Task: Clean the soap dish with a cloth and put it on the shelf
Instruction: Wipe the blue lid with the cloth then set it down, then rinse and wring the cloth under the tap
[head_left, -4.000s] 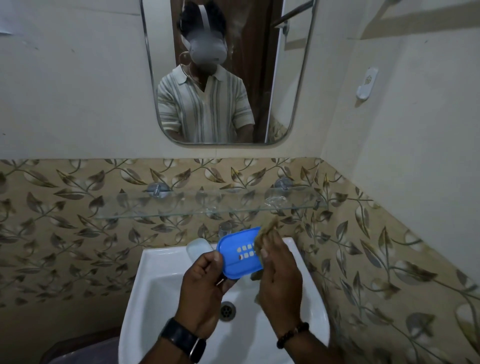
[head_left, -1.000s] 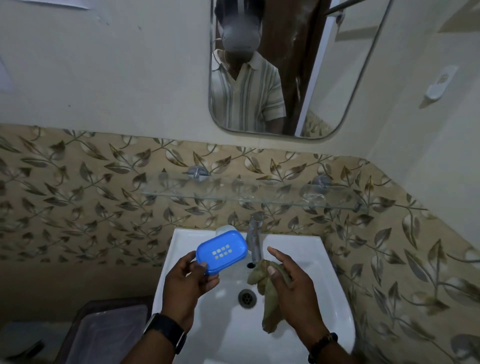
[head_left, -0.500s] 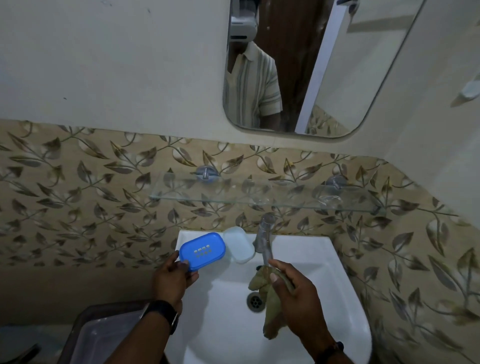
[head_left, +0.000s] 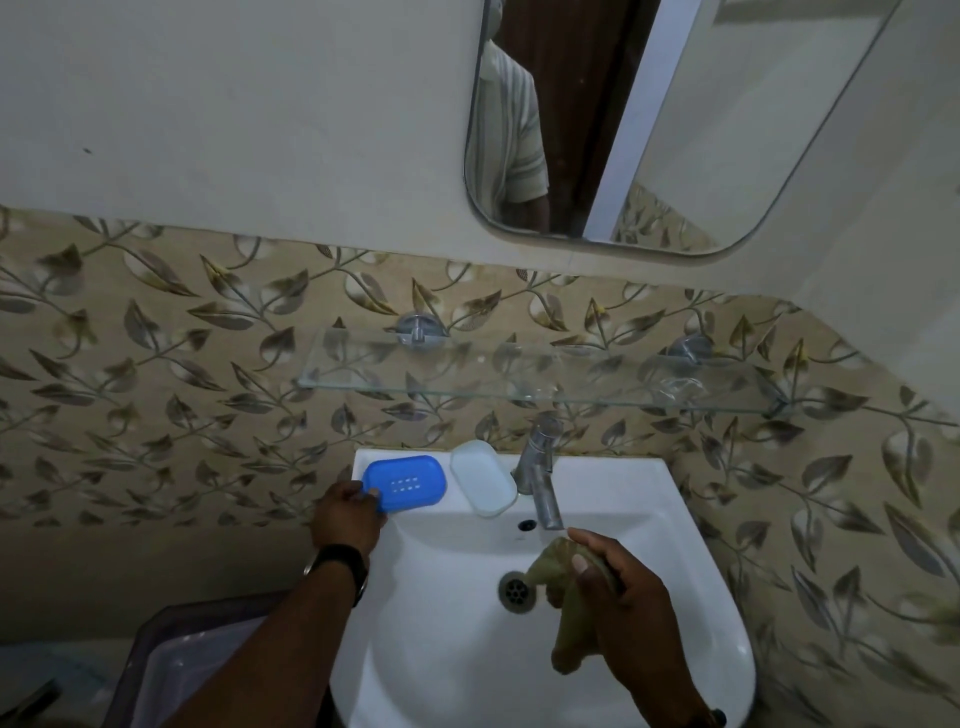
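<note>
Blue rounded-rectangle plastic soap dish (head_left: 405, 485) is seated on the back-left ledge of the white ceramic sink (head_left: 675, 525), slots visible on top. It is pinched at its 7 o'clock corner by the curled fingers of the left hand (head_left: 345, 519), and the clear glass shelf (head_left: 519, 376) is mounted on the wall at 12 o'clock above it. Pale translucent oval lid (head_left: 483, 478) is laid just beside the dish at 3 o'clock, with the chrome tap (head_left: 540, 467) next in the same direction. Olive-brown cloth (head_left: 566, 629) is gripped in the closed right hand (head_left: 628, 603) at 4 o'clock from the dish, hung over the bowl just beside the metal drain (head_left: 517, 590).
</note>
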